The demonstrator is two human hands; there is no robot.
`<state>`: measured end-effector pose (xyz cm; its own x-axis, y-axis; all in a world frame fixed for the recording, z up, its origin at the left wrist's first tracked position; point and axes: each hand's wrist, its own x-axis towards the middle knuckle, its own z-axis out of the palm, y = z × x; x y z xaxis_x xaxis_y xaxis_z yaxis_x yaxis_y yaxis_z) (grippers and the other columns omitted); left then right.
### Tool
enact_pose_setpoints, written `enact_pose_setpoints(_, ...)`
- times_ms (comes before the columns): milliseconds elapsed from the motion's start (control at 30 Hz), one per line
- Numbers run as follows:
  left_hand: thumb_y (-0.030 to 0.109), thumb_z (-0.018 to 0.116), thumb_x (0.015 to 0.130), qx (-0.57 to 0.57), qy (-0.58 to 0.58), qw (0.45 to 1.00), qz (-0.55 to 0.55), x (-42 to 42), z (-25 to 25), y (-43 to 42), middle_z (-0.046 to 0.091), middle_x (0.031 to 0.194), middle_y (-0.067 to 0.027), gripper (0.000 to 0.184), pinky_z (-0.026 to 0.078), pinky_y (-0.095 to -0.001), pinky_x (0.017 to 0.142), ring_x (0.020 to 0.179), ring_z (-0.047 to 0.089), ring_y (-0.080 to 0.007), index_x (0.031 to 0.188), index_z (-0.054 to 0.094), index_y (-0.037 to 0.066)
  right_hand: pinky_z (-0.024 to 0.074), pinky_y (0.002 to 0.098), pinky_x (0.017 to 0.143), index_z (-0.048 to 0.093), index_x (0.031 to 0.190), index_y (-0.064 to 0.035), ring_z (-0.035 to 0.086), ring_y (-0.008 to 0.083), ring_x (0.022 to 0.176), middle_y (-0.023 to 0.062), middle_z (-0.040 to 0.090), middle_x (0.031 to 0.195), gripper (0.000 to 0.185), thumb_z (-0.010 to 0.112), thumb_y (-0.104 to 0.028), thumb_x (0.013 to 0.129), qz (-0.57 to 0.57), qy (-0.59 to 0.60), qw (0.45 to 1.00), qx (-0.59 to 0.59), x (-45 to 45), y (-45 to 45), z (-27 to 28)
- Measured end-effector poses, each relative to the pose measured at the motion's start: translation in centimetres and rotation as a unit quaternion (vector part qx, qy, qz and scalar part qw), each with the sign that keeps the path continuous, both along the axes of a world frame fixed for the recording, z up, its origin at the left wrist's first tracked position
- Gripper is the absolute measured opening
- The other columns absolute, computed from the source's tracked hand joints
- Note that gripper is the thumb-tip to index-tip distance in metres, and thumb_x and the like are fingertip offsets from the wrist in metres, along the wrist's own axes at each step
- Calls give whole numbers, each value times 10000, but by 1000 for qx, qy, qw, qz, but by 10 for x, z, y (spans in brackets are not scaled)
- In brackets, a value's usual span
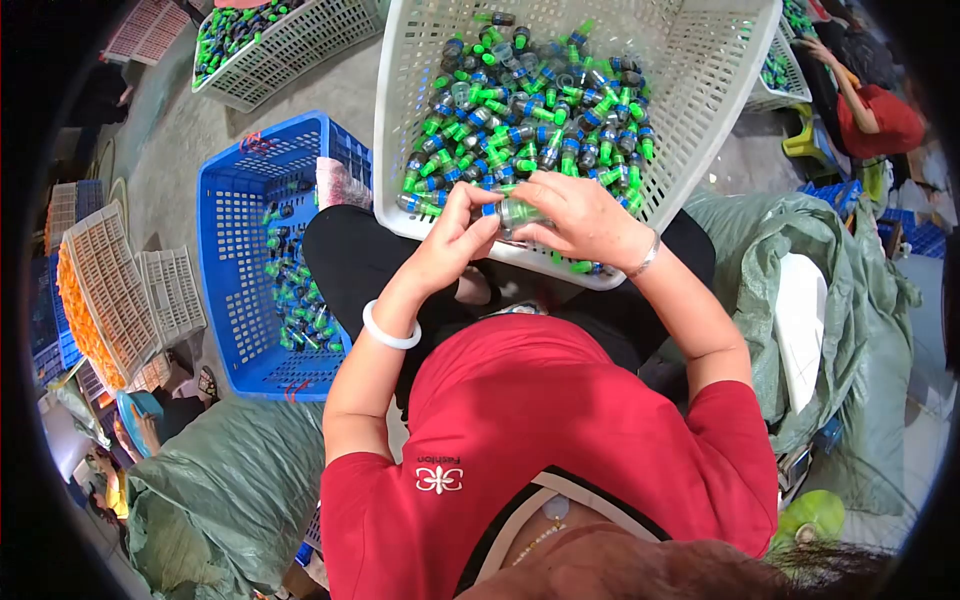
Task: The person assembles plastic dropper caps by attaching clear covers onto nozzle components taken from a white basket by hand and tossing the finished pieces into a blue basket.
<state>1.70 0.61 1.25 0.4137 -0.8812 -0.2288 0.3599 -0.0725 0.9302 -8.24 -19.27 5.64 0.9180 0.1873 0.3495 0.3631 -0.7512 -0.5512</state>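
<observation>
My left hand (462, 235) and my right hand (580, 218) meet over the near rim of a white perforated basket (690, 110). Between them is a small clear plastic bottle-like piece (518, 213) with a blue band at its left end. The fingers of my left hand pinch that blue end, while my right hand is closed around the clear body; fingers hide part of it. Many similar small pieces (530, 115), with green tips, blue bands and dark or clear bodies, lie heaped in the basket just beyond my hands.
On the left stands a blue crate (225, 290) with more such pieces (300, 300) inside. Another white basket (275, 60) is at the upper left. Green sacks (220, 490) lie at both sides. A person in a red top (880, 120) sits at the upper right, near a yellow stool (808, 145).
</observation>
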Motion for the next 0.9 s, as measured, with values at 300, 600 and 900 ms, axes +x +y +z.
enact_pose_setpoints(300, 9, 598, 868, -65, -480, 874, 33, -24, 1, 4, 485, 995, -158, 419, 469, -373, 694, 787, 543, -304, 1230, 389, 28, 427, 300, 498, 582, 969, -54, 543, 188, 553, 58, 502, 636, 333, 582, -382, 912, -19, 208, 946, 249, -7, 14, -44)
enact_pose_setpoints(600, -12, 624, 805, 89, -506, 845, 148, 2, -9, 39, 536, 1042, -199, 357, 473, -411, 800, 908, 557, -374, 1145, 515, 10, 470, 323, 578, 597, 954, -61, 592, 229, 655, 98, 637, 807, 455, 520, -507, 913, -118, 326, 923, 166, 36, -1, -61)
enact_pose_setpoints(900, 36, 638, 786, 299, -681, 596, 304, 58, -17, 102, 599, 1018, -156, 308, 406, -433, 876, 956, 544, -336, 1088, 581, 10, 406, 461, 814, 631, 955, -98, 566, 227, 994, 67, 644, 934, 181, 566, -192, 814, -343, 92, 847, -396, 139, -142, -142)
